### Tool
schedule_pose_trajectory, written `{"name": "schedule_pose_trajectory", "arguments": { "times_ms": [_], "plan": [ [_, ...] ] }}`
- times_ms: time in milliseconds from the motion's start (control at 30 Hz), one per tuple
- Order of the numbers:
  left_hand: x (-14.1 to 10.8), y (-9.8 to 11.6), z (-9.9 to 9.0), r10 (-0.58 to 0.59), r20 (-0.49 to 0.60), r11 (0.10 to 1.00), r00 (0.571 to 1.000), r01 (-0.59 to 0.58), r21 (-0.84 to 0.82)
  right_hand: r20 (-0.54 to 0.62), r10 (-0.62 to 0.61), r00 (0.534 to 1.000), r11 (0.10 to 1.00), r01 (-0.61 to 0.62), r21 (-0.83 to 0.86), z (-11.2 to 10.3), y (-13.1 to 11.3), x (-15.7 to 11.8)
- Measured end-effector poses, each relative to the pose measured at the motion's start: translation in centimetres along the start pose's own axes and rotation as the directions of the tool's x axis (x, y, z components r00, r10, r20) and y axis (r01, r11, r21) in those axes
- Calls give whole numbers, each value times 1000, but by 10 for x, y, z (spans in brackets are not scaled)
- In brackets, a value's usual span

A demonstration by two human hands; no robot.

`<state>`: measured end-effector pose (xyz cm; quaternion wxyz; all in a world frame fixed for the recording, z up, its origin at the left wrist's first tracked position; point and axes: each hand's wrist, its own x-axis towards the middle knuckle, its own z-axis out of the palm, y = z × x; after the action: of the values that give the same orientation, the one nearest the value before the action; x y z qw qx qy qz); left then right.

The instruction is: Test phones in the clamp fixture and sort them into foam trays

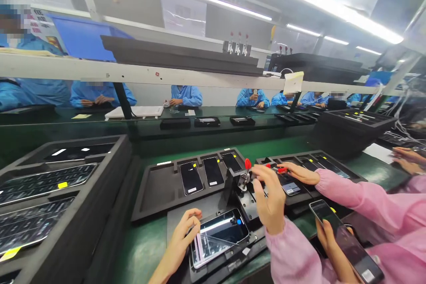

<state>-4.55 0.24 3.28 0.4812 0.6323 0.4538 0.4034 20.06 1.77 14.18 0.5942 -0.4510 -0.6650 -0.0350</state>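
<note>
A smartphone (218,239) with a dark, reflective screen and a blue dot lies face up in a black fixture (229,259). At its left edge is my left hand (183,235), its fingers loosely bent and apart, the thumb side touching the phone's edge. My right hand (270,193), in a pink sleeve, is raised beside the fixture's toggle clamp (244,180). Its fingers are apart, right next to the clamp's red-tipped lever (248,164); whether they touch it I cannot tell. Behind the fixture, a black foam tray (156,191) holds several phones (192,178).
On the right, a co-worker's hand (301,173) is at another red lever, and their other hand (328,237) holds a phone (348,242). Foam trays (109,195) with phones stand at left. Stacked trays (346,133) stand back right. A shelf (186,79) crosses above the bench.
</note>
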Motion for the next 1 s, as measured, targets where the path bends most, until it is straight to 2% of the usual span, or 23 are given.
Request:
{"name": "schedule_pose_trajectory", "arguments": {
  "times_ms": [67,133,167,233,300,400,467,567,667,767,867,933,1000],
  "plan": [
    [12,1,10,-9,36,999,999,11,-52,125,73,990,997,-71,-22,8,10,26],
    [20,0,17,-6,56,997,998,10,-79,267,130,955,991,-129,-23,14,18,43],
    [22,-1,20,-1,61,996,998,7,-89,310,148,939,989,-150,-19,15,20,46],
    [25,-3,22,4,63,994,998,3,-111,307,166,937,985,-171,-10,10,20,44],
    [26,-4,23,3,59,992,998,5,-129,236,156,959,987,-160,-4,-2,17,29],
    [27,-6,23,-10,47,990,999,16,-141,156,73,985,997,-66,-48,-19,18,-17],
    [26,-7,23,-22,38,990,999,27,-138,206,54,977,982,-14,-189,-22,24,-51],
    [25,-10,23,-9,17,993,1000,11,-120,329,149,933,888,20,-460,-15,36,-86],
    [23,-14,24,30,10,993,999,-29,-116,363,224,905,828,20,-560,-8,39,-88],
    [20,-14,26,30,12,996,999,-29,-79,377,241,894,831,11,-557,-7,37,-76],
    [18,-10,28,14,-13,1000,1000,-14,12,327,236,915,869,-48,-493,-12,33,-74],
    [17,-8,28,17,-25,999,1000,-15,42,194,200,960,919,-115,-378,-15,30,-85],
    [17,-8,27,18,-23,1000,1000,-17,24,26,168,985,961,-158,-228,-15,24,-103]
  ]
}}
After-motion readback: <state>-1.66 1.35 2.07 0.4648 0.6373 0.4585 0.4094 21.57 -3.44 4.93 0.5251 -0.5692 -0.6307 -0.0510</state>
